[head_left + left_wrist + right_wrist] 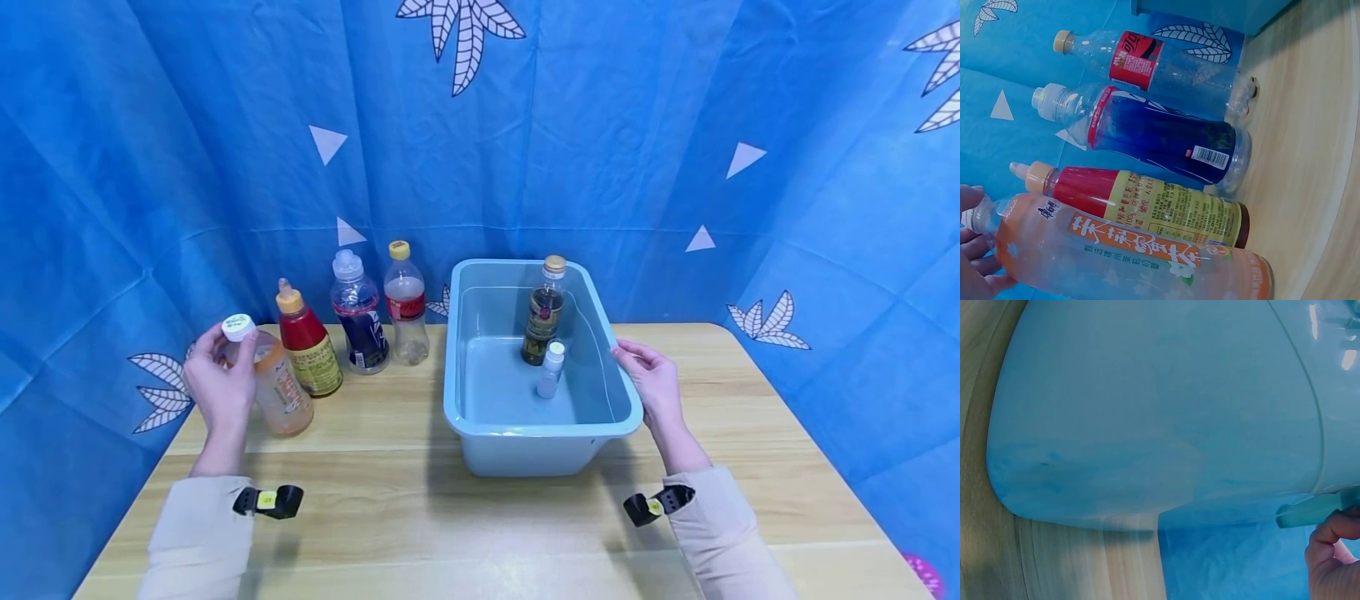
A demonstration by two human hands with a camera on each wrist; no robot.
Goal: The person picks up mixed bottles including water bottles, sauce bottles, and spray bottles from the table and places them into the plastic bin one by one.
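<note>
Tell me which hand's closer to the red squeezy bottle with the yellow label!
Left hand: it grips the translucent orange plastic bottle beside the red squeezy bottle. The right hand is farther away, holding the light blue plastic tub's rim.

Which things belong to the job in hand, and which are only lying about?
Part of the job:
orange-labelled bottle, held by left hand
basin, rim gripped by right hand
dark bottle and small bottle inside it
probably also: red-and-yellow bottle, dark-blue bottle, red-labelled bottle

Apparently only surroundings:
blue curtain
table
</note>
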